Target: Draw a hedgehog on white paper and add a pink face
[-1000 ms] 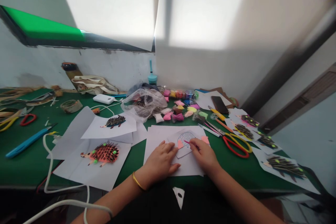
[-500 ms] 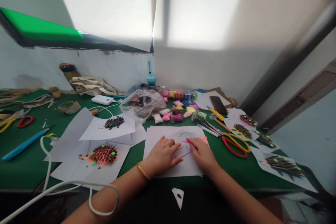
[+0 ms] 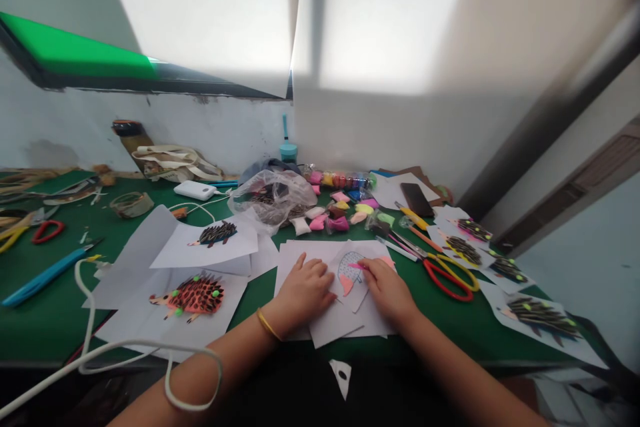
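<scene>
My left hand point(image 3: 306, 290) lies flat on the white paper point(image 3: 333, 333), fingers extended, just left of a drawing. The drawing point(image 3: 351, 268) is a blue dotted dome shape on a small sheet. A salmon-coloured clay patch point(image 3: 346, 285) covers its lower left part. Between the thumb and fingers of my right hand point(image 3: 384, 285) is a slim pink tool point(image 3: 356, 265), its tip over the drawing. More salmon clay point(image 3: 388, 261) shows behind the right fingers, partly hidden by them.
Left are finished hedgehog pictures point(image 3: 197, 297) and a white cable point(image 3: 90, 307). Behind the paper lie clay packets point(image 3: 336, 223) and a plastic bag point(image 3: 273, 197). Scissors point(image 3: 450, 277), a phone point(image 3: 416, 200) and more hedgehog pictures point(image 3: 540, 313) are on the right.
My left hand has drawn back to the left, off the drawing, uncovering the salmon patch. The small sheets beneath have turned and shifted toward me. The right hand still holds the pink tool.
</scene>
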The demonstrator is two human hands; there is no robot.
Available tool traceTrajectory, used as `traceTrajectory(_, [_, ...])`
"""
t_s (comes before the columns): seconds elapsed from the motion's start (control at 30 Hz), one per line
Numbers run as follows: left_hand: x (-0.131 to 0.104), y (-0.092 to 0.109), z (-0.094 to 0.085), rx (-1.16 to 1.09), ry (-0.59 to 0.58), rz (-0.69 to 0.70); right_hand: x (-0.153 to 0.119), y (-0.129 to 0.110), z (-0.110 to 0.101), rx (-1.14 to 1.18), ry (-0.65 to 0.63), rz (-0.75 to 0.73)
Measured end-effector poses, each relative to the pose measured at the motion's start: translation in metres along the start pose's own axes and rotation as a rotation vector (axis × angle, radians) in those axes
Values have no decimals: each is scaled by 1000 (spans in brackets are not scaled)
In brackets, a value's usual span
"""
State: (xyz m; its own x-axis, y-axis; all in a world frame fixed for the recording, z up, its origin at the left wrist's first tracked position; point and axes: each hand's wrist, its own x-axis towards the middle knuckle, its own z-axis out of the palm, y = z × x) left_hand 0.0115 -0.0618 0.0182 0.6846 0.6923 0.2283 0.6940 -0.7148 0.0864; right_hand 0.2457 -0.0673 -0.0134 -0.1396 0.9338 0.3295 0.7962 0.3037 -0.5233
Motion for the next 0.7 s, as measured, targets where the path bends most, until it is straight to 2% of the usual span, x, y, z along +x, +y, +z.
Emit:
traceTrajectory(0.13, [-15,8,2,-10,20,-1,8,3,6,28,-42,-48])
traceTrajectory(0.27, [-17,10,12,-48,48,50,10,-3,4,-40,-34,-93])
traceTrajectory(0.47, [-13,12,16,-84,72,16,-7,-11,-7,-90,-52,-81])
traceTrajectory(0.7, [-15,15,16,-85,65,-22,-18,-7,-2,-118,-128,-118])
